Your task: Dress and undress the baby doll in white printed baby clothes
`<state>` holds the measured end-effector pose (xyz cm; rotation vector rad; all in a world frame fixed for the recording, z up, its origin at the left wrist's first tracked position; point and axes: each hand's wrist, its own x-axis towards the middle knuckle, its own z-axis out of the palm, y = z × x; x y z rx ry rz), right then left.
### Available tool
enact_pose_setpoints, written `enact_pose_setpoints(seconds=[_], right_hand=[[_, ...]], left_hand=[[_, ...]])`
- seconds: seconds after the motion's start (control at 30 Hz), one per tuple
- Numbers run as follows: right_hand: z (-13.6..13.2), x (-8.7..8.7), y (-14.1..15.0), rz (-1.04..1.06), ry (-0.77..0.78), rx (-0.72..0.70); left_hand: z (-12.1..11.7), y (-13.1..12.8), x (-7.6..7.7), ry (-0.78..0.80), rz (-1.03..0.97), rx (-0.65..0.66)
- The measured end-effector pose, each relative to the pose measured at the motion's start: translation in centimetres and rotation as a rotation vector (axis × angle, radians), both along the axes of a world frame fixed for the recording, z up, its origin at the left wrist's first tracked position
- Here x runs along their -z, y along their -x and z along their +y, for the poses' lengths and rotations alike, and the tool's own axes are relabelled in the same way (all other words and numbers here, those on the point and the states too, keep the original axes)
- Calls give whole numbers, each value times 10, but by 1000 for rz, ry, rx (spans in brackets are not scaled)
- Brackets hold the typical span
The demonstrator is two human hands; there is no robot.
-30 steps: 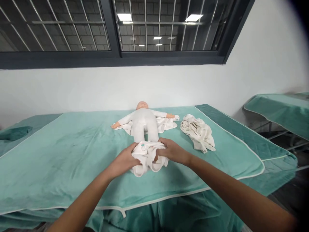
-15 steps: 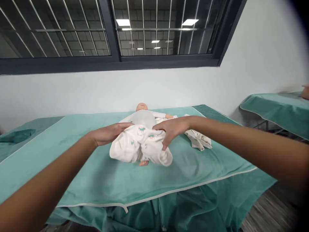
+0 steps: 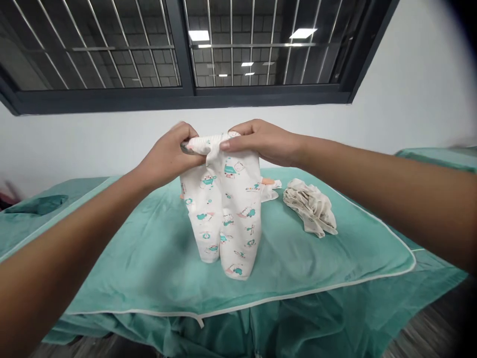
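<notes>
A pair of white baby pants [image 3: 238,219] with green and pink prints hangs upright over the bed, held by its waistband. My left hand [image 3: 175,151] grips the left side of the waistband, thumb in front. On the other side my right hand [image 3: 261,141] pinches the band between thumb and fingers. The pants hide most of the baby doll behind them; one of its hands [image 3: 267,181] shows to the right, beside the end of a white cloth [image 3: 270,194].
A crumpled off-white garment [image 3: 311,206] lies to the right on the green bed cover [image 3: 130,258]. Behind the bed rise a white wall and a barred window [image 3: 261,54]. Another green-covered bed [image 3: 436,158] stands at the far right.
The bunched pants have come up from the doll's legs and now hang full length. Both my hands have risen with them, keeping hold of the waistband.
</notes>
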<state>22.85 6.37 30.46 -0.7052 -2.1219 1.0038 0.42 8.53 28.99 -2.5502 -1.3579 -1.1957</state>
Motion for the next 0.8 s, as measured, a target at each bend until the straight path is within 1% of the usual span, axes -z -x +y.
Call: enact_pose_setpoints(seconds=[0.07, 0.1, 0.13, 0.2, 0.23, 0.3, 0.33, 0.4, 0.47, 0.5, 0.57, 0.6, 0.63, 0.67, 0.73, 0.77, 0.8], right_hand=[[-2, 12, 9, 159, 51, -42], [-3, 19, 15, 225, 63, -53], [-4, 27, 22, 280, 69, -59], [-4, 41, 34, 331, 66, -68], [-3, 46, 40, 316, 56, -70], [1, 51, 49, 213, 18, -78], [3, 51, 53, 143, -8, -89], [9, 47, 60, 22, -59, -123], [15, 41, 68, -26, -103, -176], [17, 38, 71, -29, -122, -202], [22, 33, 77, -38, -153, -240], [24, 31, 78, -54, -164, -248], [26, 29, 78, -78, -174, -239], [28, 29, 76, -112, -184, -208], [33, 29, 71, -188, -206, -96], [35, 30, 68, -216, -217, -31], [37, 32, 65, -226, -226, 30]], left_hand=[[3, 0, 18, -165, -166, -50], [4, -1, 31, -204, -234, -59], [3, -1, 44, -204, -288, -53], [1, 0, 72, -125, -389, -21], [-1, 3, 84, -64, -446, -19], [-4, 11, 101, 88, -556, -22], [-5, 17, 106, 158, -600, -11], [-5, 30, 109, 247, -640, 61], [-2, 41, 105, 285, -609, 142], [0, 46, 102, 301, -570, 153], [4, 52, 96, 341, -482, 128], [6, 54, 93, 341, -455, 100], [9, 56, 91, 307, -469, 58], [12, 57, 89, 246, -531, 14], [19, 60, 88, 115, -732, -48], [22, 60, 88, 74, -831, -53], [24, 60, 91, 73, -906, -29]])
